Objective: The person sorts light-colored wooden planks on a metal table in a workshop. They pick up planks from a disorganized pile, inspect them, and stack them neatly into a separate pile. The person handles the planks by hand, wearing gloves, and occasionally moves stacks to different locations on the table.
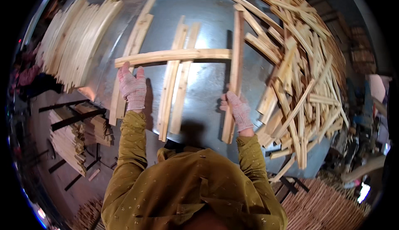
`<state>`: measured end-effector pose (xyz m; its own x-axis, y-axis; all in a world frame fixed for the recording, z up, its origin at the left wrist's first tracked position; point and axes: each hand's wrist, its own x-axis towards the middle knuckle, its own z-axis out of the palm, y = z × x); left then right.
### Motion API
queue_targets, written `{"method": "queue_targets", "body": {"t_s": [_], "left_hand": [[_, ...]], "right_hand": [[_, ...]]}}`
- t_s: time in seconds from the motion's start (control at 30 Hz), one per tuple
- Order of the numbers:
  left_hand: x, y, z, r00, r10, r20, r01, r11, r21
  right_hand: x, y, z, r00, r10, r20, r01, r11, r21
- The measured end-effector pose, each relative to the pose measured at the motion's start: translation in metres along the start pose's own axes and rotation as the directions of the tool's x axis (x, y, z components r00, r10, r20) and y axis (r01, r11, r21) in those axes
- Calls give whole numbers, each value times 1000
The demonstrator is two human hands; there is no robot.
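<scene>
My left hand (133, 89), in a pale pink knit glove, grips the left end of a wooden strip (174, 55) that runs crosswise above the metal table. My right hand (237, 107), gloved alike, is closed around a second wooden strip (237, 53) pointing away from me. The crosswise strip's right end meets or nearly meets that second strip; I cannot tell whether they touch. Below the crosswise strip lie two strips side by side, a left one (169, 88) and a right one (185, 80). Another pair of strips (135, 38) lies near my left hand.
A tangled heap of wooden strips (297, 76) covers the table's right side. Neat rows of pale boards (81, 38) lie at the far left. Stacked boards (68, 136) stand on a rack lower left, with more stacked wood (328, 207) lower right. A person's sleeve (29, 72) shows at the left edge.
</scene>
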<state>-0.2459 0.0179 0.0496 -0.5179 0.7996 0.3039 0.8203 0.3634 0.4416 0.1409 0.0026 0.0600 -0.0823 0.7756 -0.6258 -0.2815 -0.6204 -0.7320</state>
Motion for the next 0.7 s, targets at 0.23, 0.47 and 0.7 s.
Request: {"method": "queue_targets", "body": {"t_s": [0.23,0.47,0.7], "left_hand": [[4,-23,-51,932,-298,206,346,901,-260],[11,-32,-38,990,-17,141,-5,988,154],[-4,-116,-43,733,-468,493,268,865,423]], "right_hand": [[43,-75,38,934,-317,-166,229,886,-403],[163,-325,116,552,-808,-205,73,292,-954],[161,-120,163,618,-122,777,588,-584,-560]]}}
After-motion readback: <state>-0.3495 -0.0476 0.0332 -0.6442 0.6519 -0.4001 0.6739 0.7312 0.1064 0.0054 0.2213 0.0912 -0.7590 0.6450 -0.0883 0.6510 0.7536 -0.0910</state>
